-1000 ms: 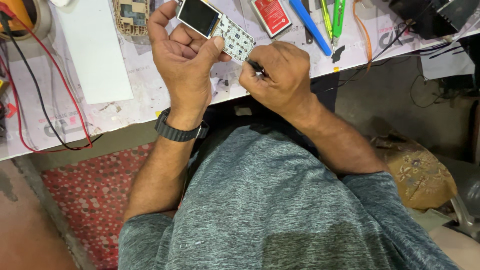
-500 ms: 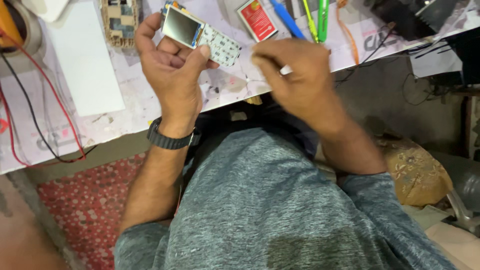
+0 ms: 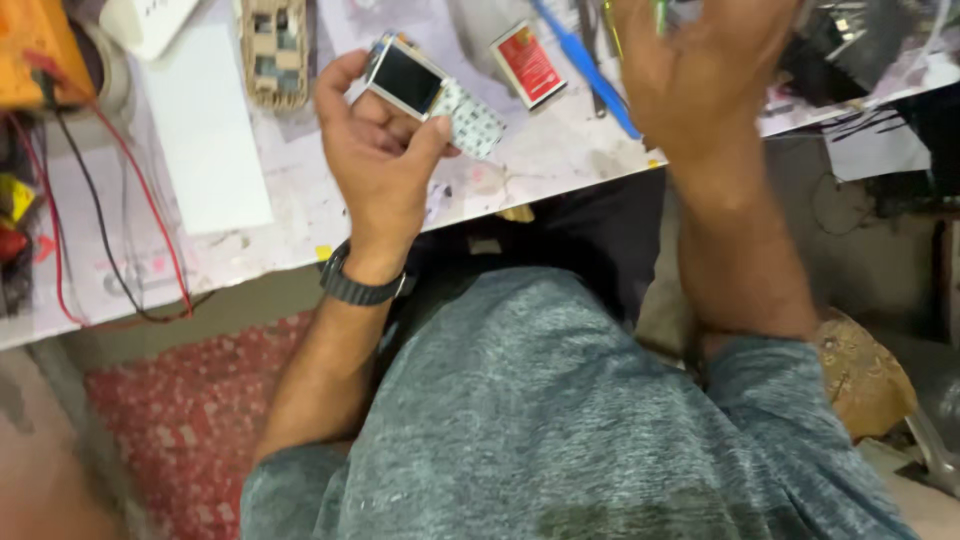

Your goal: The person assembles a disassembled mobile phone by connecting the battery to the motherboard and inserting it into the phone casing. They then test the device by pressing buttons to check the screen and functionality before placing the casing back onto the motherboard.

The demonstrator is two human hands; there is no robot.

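Note:
My left hand (image 3: 380, 150) grips a small opened phone (image 3: 425, 90) with a dark screen and a bare white keypad board, held just above the workbench (image 3: 560, 150). A black watch (image 3: 360, 285) sits on that wrist. My right hand (image 3: 700, 80) is raised to the right of the phone, apart from it, over the tools at the bench's back. It is blurred, and I cannot tell whether its fingers hold anything.
On the bench lie a small red flat box (image 3: 527, 65), a blue tool (image 3: 585, 65), a stripped phone frame (image 3: 272, 50), a white sheet (image 3: 205, 130), an orange meter (image 3: 35, 50) and red and black leads (image 3: 150, 220). A red patterned rug (image 3: 180, 420) covers the floor below.
My right hand has left the phone, where it held a small dark tool tip, and swung up and to the right. The left hand still holds the phone.

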